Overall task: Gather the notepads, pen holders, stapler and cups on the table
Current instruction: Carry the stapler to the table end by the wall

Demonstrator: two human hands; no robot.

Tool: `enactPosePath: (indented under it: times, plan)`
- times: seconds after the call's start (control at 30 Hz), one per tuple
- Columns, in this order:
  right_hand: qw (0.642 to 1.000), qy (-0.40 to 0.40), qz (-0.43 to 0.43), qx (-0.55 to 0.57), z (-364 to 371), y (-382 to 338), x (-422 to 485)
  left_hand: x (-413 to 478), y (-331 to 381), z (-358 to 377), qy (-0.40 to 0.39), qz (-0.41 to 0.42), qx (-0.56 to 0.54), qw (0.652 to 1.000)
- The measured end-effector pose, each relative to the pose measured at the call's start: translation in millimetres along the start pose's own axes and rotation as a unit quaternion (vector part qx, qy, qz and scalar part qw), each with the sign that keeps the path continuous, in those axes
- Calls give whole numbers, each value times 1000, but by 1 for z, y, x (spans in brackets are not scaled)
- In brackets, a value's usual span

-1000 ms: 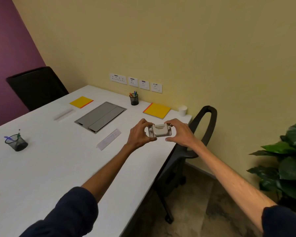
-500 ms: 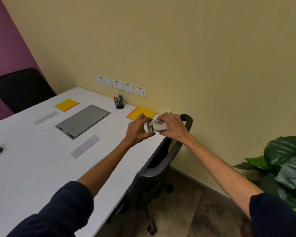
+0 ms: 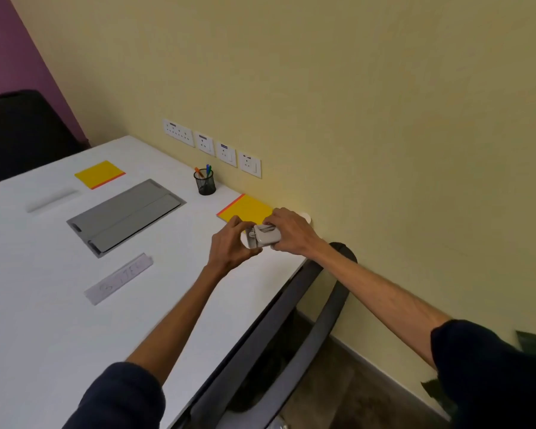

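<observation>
Both my hands hold a small white stapler [image 3: 266, 235] above the table's right corner. My left hand [image 3: 233, 244] pinches its left end and my right hand [image 3: 291, 231] grips its right side. Just behind them lies a yellow notepad [image 3: 245, 209] with an orange edge. A white cup [image 3: 306, 217] peeks out behind my right hand by the wall. A black mesh pen holder [image 3: 205, 183] with coloured pens stands near the wall sockets. A second yellow notepad [image 3: 99, 174] lies at the far left.
The white table [image 3: 44, 305] has a grey cable hatch [image 3: 125, 216] in its middle and two white nameplates [image 3: 119, 278]. A black chair [image 3: 291, 329] is tucked at the right edge, another chair [image 3: 19, 131] stands at the far end. Sockets [image 3: 211, 147] line the yellow wall.
My hands carried the stapler toward the near notepad while turning it; my right hand now covers more of it. The view swung right, so the left pen holder left the frame.
</observation>
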State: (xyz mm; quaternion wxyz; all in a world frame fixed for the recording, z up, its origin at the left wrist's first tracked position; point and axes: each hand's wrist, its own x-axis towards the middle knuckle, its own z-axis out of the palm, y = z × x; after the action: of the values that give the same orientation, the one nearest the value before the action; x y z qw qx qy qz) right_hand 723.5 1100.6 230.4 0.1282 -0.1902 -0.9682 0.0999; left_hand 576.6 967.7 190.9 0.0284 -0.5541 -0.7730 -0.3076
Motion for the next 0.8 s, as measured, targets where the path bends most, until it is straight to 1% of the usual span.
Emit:
enactPosePath:
  times: [0.13, 0.4, 0.63, 0.73, 0.8]
  plan:
    - [999, -32, -27, 10, 16, 14, 37, 16, -19, 11, 11, -53, -8, 999]
    - [995, -64, -65, 36, 60, 40, 96, 34, -52, 39, 17, -132, -13, 991]
    - [983, -140, -101, 63, 117, 67, 132, 34, -80, 85, 1, -215, -11, 977]
    - [977, -159, -123, 72, 139, 84, 152, 44, -89, 101, -8, -252, -5, 968]
    - [969, -189, -138, 79, 155, 96, 172, 53, -98, 116, -13, -286, 0, 958]
